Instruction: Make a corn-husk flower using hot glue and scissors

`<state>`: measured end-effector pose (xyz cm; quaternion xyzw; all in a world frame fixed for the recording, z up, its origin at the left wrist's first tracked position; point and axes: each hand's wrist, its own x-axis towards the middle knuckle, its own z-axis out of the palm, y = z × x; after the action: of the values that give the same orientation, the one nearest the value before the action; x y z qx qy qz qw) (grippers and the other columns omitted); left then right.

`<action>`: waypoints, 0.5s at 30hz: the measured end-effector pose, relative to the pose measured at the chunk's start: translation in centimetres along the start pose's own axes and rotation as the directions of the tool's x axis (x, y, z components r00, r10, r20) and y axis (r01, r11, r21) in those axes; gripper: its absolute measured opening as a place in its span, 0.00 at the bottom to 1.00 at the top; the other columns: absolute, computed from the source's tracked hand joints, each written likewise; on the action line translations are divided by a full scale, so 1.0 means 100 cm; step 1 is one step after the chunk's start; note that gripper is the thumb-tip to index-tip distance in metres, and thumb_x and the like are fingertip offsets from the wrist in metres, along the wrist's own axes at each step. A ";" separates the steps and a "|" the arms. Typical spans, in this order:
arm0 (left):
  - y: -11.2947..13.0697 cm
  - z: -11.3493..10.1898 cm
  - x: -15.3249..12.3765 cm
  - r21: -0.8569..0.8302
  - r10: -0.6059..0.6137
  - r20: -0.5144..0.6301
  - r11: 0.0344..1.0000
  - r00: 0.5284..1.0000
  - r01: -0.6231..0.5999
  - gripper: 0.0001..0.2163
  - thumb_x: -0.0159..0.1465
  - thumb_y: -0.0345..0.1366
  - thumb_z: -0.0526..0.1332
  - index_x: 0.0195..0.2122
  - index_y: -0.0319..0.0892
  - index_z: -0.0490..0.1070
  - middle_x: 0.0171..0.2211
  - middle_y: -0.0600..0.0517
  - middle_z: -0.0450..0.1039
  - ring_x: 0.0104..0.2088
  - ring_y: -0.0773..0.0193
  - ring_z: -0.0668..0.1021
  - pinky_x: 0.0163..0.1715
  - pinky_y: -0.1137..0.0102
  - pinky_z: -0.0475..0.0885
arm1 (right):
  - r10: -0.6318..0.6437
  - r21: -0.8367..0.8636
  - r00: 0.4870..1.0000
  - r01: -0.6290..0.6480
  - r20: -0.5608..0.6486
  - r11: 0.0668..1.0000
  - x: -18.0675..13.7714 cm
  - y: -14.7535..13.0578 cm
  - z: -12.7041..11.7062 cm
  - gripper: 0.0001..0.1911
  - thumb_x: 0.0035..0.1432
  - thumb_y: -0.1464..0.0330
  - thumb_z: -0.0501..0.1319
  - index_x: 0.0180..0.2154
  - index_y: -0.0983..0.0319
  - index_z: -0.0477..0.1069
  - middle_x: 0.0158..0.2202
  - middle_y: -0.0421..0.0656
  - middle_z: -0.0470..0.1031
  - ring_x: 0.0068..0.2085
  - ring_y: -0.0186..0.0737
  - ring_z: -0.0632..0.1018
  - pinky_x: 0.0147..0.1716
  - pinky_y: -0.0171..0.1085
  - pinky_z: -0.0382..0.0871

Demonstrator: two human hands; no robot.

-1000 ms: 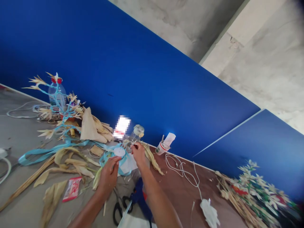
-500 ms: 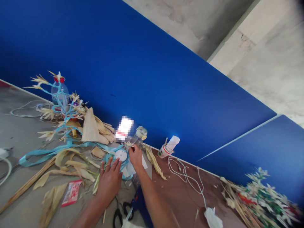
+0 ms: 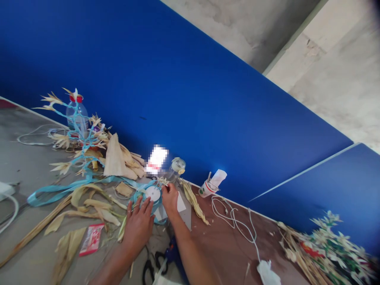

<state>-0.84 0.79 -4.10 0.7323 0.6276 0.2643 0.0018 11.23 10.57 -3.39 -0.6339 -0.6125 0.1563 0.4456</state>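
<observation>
My left hand (image 3: 139, 223) lies flat with fingers stretched out on the table, its fingertips at a roll of light blue ribbon (image 3: 153, 194). My right hand (image 3: 170, 198) is closed in a pinch on a small dried-husk flower (image 3: 162, 181) just past the roll. The ribbon's loose end (image 3: 56, 192) trails left across the grey table among dried corn husks (image 3: 89, 206).
A blue partition wall (image 3: 184, 103) backs the table. A plastic bottle wrapped in ribbon and husk flowers (image 3: 76, 118), a glass jar (image 3: 177, 166), a paper cup (image 3: 206, 187), a white cable (image 3: 234, 221), black scissors (image 3: 151, 267), a red packet (image 3: 91, 239) and a flower bunch (image 3: 329, 245) lie around.
My left hand went from a raised grip at the ribbon roll to lying flat beside it. The right hand stayed pinched on the husk flower. The view shifted slightly.
</observation>
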 end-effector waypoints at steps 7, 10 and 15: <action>-0.002 0.005 0.000 -0.035 0.010 -0.024 0.999 1.000 -0.011 0.18 0.62 0.31 0.52 0.52 0.43 0.71 0.56 0.47 0.70 0.59 0.45 0.65 0.60 0.46 0.50 | 0.074 -0.223 0.976 -0.027 0.204 0.974 0.009 -0.016 -0.009 0.05 0.52 0.71 0.58 0.25 0.61 0.71 0.26 0.41 0.76 0.30 0.38 0.75 0.31 0.34 0.65; -0.003 0.005 0.000 -0.058 0.008 -0.042 0.998 0.999 -0.010 0.18 0.62 0.32 0.52 0.51 0.45 0.71 0.55 0.47 0.70 0.59 0.45 0.66 0.59 0.46 0.51 | 0.106 -0.268 0.949 -0.024 0.295 0.963 0.020 -0.023 -0.018 0.06 0.45 0.71 0.64 0.21 0.61 0.69 0.20 0.37 0.73 0.25 0.36 0.73 0.26 0.32 0.63; -0.003 0.005 0.000 -0.095 -0.002 -0.053 0.995 0.999 -0.003 0.17 0.62 0.31 0.51 0.51 0.45 0.71 0.55 0.47 0.71 0.58 0.45 0.67 0.60 0.46 0.49 | 0.114 -0.291 0.901 0.014 0.418 0.957 0.033 -0.046 -0.078 0.08 0.43 0.66 0.66 0.19 0.62 0.71 0.19 0.36 0.71 0.22 0.34 0.71 0.25 0.31 0.63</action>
<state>-0.90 1.04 -4.66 0.7243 0.6139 0.3132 0.0200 14.76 9.99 5.56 -0.6572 -0.6950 0.2136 0.1986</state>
